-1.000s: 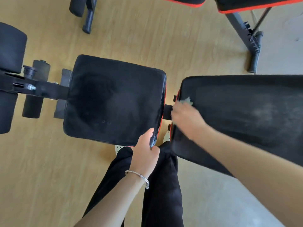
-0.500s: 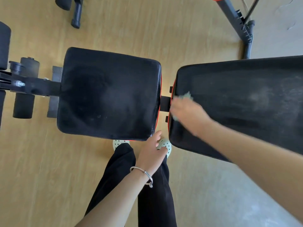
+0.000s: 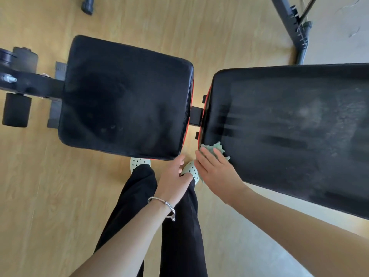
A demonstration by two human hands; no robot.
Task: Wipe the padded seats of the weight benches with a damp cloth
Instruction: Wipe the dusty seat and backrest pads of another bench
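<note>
Right hand (image 3: 217,172) lay flat, fingers straight, pressing the cloth (image 3: 216,147) onto the near corner of the long pad (image 3: 289,126). Left hand (image 3: 175,176) hung loose and empty by the seat pad (image 3: 125,96) corner. Cloth looked limp and light, likely to bunch, so flat-palm pressure beats pinching.
</note>
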